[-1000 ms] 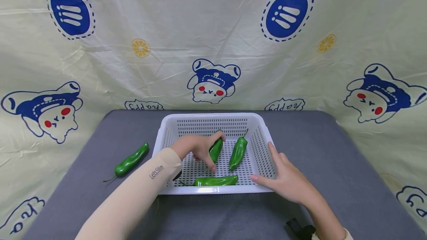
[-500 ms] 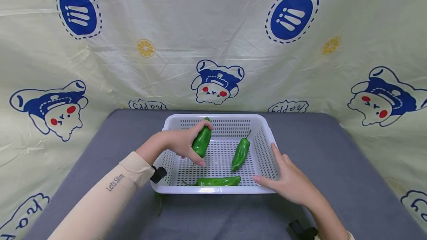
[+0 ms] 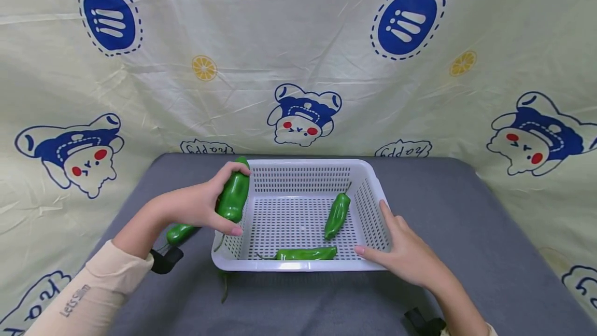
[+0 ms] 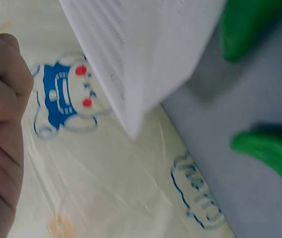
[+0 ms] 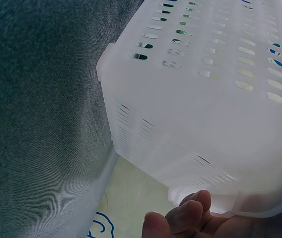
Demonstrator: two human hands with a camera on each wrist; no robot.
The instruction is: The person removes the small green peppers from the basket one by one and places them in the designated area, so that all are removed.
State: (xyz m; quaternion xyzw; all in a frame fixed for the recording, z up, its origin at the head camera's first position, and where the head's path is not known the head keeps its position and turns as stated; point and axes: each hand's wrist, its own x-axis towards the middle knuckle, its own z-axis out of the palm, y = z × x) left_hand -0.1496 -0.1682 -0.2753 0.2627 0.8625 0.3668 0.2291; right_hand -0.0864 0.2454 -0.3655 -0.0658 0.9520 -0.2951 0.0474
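Note:
A long green pepper (image 3: 235, 196) is in my left hand (image 3: 200, 204), which grips it from the left, over the left rim of a white perforated plastic basket (image 3: 298, 266). Thumb and fingers wrap around its sides, and its thin stem hangs down. My right hand (image 3: 401, 248) holds the basket's right side near the front corner, thumb over the rim. In the right wrist view, fingers (image 5: 193, 213) show under the basket's rim. Inside the basket lie an upright-angled green pepper (image 3: 337, 217) at the right and another green pepper (image 3: 305, 253) along the front wall.
On the grey tabletop (image 3: 303, 305), a green pepper (image 3: 181, 234) lies left of the basket, partly hidden by my left arm. A stem (image 3: 225, 287) pokes out below the basket's front-left corner. Behind stands a printed cloth backdrop (image 3: 326, 40).
My left hand has lifted the pepper from the basket's floor and carried it left to the left rim. The right hand and the other peppers in the basket have stayed put.

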